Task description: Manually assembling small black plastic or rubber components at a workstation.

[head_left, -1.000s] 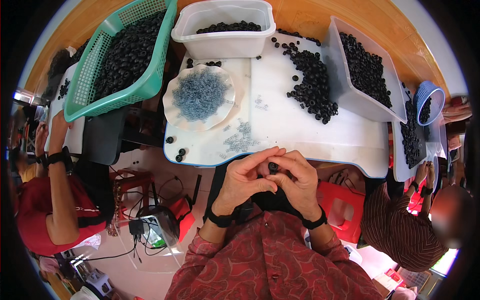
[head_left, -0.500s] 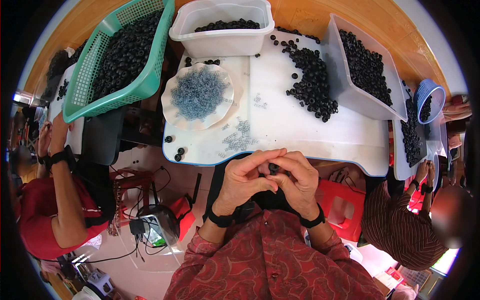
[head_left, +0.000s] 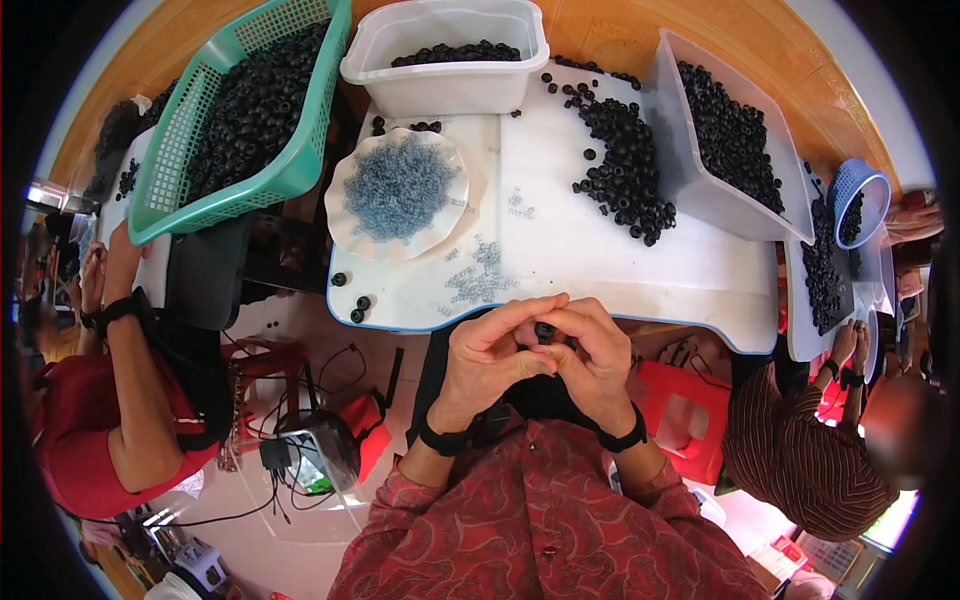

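Observation:
My left hand (head_left: pixel 487 360) and my right hand (head_left: pixel 597 362) meet just off the table's near edge. Between their curled fingers sits a small round black plastic part (head_left: pixel 544 331), partly hidden by the fingertips. Both thumbs come together below it. On the table ahead, a scalloped white plate (head_left: pixel 345 238) carries a heap of tiny coil springs (head_left: pixel 395 187). More loose springs (head_left: pixel 480 272) are scattered on the white surface beside it. A pile of black parts (head_left: pixel 625 175) like the held one spreads farther right.
A white tub (head_left: pixel 445 92) and a grey-white bin (head_left: pixel 690 150) hold black parts at the back. At the left stands a green basket (head_left: pixel 260 200) full of them. A few loose parts (head_left: pixel 358 309) lie near the table's left corner. Co-workers sit left and right.
My hands stay in almost the same place. Their fingers have shifted slightly around the black part, and the thumbs sit a little higher and closer together.

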Demonstrator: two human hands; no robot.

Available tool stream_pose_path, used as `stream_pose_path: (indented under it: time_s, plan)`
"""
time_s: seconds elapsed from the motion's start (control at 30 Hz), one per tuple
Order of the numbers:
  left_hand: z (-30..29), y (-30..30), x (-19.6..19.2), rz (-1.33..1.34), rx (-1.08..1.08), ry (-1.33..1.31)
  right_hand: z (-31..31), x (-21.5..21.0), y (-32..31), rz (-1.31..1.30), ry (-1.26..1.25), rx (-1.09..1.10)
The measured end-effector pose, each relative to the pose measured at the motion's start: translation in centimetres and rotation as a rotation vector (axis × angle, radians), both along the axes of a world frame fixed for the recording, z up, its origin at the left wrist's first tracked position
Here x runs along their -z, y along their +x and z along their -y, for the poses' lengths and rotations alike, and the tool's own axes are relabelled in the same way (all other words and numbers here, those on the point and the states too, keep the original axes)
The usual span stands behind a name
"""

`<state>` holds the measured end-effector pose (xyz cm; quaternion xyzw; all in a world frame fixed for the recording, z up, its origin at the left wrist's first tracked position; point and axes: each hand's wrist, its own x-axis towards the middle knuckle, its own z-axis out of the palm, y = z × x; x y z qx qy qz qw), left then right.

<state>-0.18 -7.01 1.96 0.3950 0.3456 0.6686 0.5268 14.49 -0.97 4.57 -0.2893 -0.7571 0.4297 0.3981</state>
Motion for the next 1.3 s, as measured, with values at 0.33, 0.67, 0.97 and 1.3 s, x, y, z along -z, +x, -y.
stream_pose_path:
  time_s: [0.33, 0.67, 0.97, 1.3]
  plan:
    - [0.7, 0.7, -1.2, 0.086, -0.037, -0.261, -0.4, -0.2, 0.3, -0.013, 0.045, 0.071]
    - [0.8, 0.4, -1.7, 0.086, -0.038, -0.406, -0.3, -0.1, 0.6, 0.047, 0.062, 0.062]
    - [0.8, 0.6, -1.8, 0.057, -0.062, -0.382, -0.1, -0.3, 0.6, 0.118, 0.083, 0.068]
    - [0.9, 0.6, -1.3, 0.058, -0.100, -0.433, -0.3, -0.6, 0.6, 0.153, 0.133, 0.024]
